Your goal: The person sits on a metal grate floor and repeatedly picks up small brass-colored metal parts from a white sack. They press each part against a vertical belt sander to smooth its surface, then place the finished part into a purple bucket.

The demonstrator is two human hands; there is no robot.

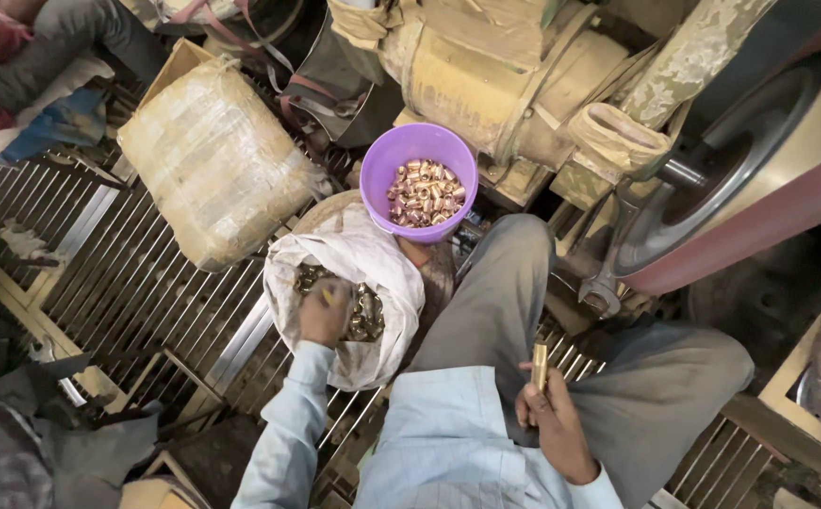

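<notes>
My left hand [324, 311] reaches into an open white sack [354, 259] full of small dull brass pieces [365, 316]; its fingers are curled around some of them. My right hand [550, 415] rests over my lap and pinches a short brass tube [540, 366] upright between fingers and thumb. A purple plastic bucket [378, 160] stands just beyond the sack, holding several shiny copper-coloured pieces [426, 193].
A taped, plastic-wrapped carton [213, 160] lies left of the bucket. A yellowish machine body [486, 75] with a large belt wheel [740, 151] stands at the top right. Metal bars [137, 283] cover the floor. Another person's clothing [15, 57] shows at top left.
</notes>
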